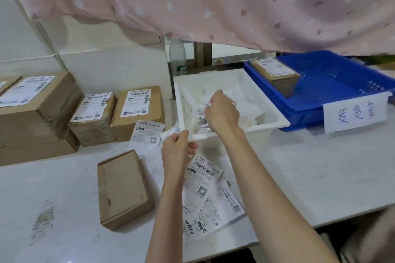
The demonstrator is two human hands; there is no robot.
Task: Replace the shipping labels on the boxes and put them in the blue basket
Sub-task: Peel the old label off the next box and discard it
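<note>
Partly hidden, right hand grip pinches crumpled label; left hand grip unclear.

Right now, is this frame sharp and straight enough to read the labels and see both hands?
Head view: even soft light, no glare; wide-angle bends the table edge; barcodes on the loose labels show, fine print is too soft to read; right hand and left hand slightly blurred; pink curtain blocks the top.

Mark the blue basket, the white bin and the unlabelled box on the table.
blue basket (333, 105): head view, on its near perforated wall.
white bin (275, 111): head view, on its right rim.
unlabelled box (121, 186): head view, on the middle of its bare top face.
</note>
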